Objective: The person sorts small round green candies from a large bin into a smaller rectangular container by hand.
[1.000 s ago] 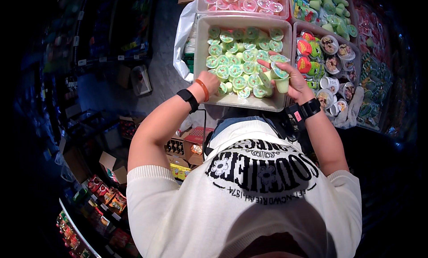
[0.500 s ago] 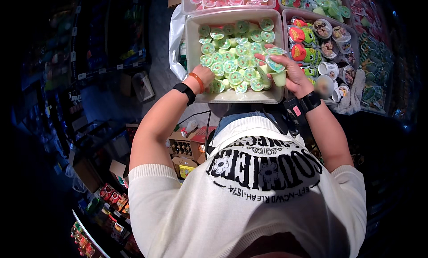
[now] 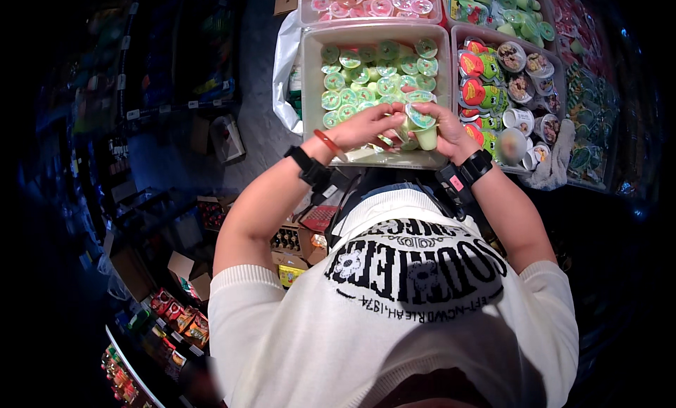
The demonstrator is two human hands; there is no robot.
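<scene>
- In front of you, a pale tray [image 3: 305, 91] holds small green-lidded cups [image 3: 373, 77], packed several rows deep; its near strip is partly bare.
- Just beyond it, a second tray [image 3: 303, 6] carries pink-lidded cups [image 3: 366, 3].
- To your right, touching the first, a third tray [image 3: 556, 63] holds red-and-green packs [image 3: 473, 64] beside brown-topped tubs [image 3: 521, 87] and white cups [image 3: 520, 118].
- Farther right, more green goods [image 3: 510, 3] and dark packets [image 3: 591, 105] fill the display to the edge.
- A white plastic bag [image 3: 285, 77] hangs at the left side of the first tray.
- On the floor [image 3: 260, 140] to your left stand cardboard boxes [image 3: 186, 270] of goods.
</scene>
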